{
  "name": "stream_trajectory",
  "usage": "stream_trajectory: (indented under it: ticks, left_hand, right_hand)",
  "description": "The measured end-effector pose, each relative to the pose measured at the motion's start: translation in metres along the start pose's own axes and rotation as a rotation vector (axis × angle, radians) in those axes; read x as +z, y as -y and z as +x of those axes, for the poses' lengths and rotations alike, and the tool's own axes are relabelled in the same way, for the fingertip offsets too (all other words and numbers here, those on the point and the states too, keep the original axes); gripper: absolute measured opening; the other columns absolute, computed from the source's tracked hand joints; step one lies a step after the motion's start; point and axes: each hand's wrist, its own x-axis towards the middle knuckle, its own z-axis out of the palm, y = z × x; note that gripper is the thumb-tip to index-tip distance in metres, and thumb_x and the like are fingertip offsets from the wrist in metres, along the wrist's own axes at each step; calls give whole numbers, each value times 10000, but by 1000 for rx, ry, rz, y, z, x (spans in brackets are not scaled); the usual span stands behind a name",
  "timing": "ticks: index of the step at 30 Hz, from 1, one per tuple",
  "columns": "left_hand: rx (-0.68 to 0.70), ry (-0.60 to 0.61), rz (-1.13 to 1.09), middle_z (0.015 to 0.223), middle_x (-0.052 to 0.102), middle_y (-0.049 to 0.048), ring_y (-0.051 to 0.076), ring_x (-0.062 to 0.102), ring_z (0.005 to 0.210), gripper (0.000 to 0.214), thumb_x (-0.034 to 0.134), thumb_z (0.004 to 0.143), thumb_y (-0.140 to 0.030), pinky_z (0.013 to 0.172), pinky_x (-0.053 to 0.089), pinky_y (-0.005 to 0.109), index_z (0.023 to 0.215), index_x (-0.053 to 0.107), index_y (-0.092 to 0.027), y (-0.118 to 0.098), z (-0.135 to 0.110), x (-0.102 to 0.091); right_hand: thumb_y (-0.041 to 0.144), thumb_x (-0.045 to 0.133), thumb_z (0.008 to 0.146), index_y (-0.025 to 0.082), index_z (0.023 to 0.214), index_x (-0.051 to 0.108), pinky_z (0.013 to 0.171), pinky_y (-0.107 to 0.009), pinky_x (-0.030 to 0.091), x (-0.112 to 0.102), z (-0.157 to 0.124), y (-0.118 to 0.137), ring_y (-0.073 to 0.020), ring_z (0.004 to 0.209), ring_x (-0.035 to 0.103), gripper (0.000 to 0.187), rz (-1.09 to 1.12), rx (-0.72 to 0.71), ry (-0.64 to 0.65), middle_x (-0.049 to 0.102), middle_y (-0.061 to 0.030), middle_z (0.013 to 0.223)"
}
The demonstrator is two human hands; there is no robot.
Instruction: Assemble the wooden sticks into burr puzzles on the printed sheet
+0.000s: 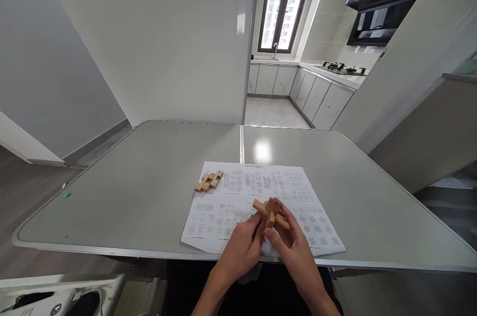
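Several notched wooden puzzle pieces [273,206] are joined crosswise and held up between both hands, above the lower part of a printed sheet. My left hand [242,241] grips them from the left, its fingers partly hidden behind the wood. From the right, my right hand [292,241] closes on the same pieces, with the thumb at the front and fingers along the far side. The white instruction sheet [208,244] lies flat under them, printed with rows of small assembly diagrams. More notched wooden pieces [209,181] lie together at the sheet's upper left edge.
The grey folding table [130,201] has a seam down its middle and a pale metal rim. A small teal object [66,196] lies near its left edge. A white appliance or device [59,301] stands at lower left. Beyond are a white wall and a kitchen counter [276,63].
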Motion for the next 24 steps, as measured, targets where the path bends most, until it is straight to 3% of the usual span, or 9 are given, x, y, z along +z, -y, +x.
stream_trajectory:
  ticks: [5,10,15,21,24]
  left_hand:
    - [-25,46,-52,970,721,58,196,616,753,508,444,1080,-413,760,515,331,1558,445,-240,4,0,-1]
    - [-95,38,-213,1000,688,59,183,602,767,693,449,1084,-469,795,518,354,1670,146,-257,10,-2,1]
    - [-149,91,-376,1155,670,91,198,631,901,783,571,1036,-495,838,512,350,1673,149,-322,10,-4,-2]
    - [-115,136,-414,989,727,42,194,693,801,865,623,1019,-459,912,521,417,1684,89,-316,4,-3,-4]
    - [-113,137,-388,957,768,46,233,738,835,907,627,1013,-466,859,537,408,1686,45,-291,3,-3,-2]
  right_hand:
    - [470,859,805,361,1455,573,1241,-556,362,-9,4,-4,-338,1463,492,719,-41,-1,16,573,-30,1552]
    - [451,897,758,311,1420,606,1187,-523,451,-10,6,-8,-351,1403,556,737,-25,30,25,631,-60,1487]
    - [472,891,763,305,1357,647,1113,-505,523,-7,6,-4,-355,1319,630,663,83,49,23,706,-64,1382]
    - [513,866,777,296,1360,652,980,-494,598,-11,3,1,-381,1244,664,657,83,52,20,756,-83,1272]
    - [511,852,798,322,1371,640,959,-494,603,-15,1,2,-375,1236,666,640,110,72,28,750,-78,1280]
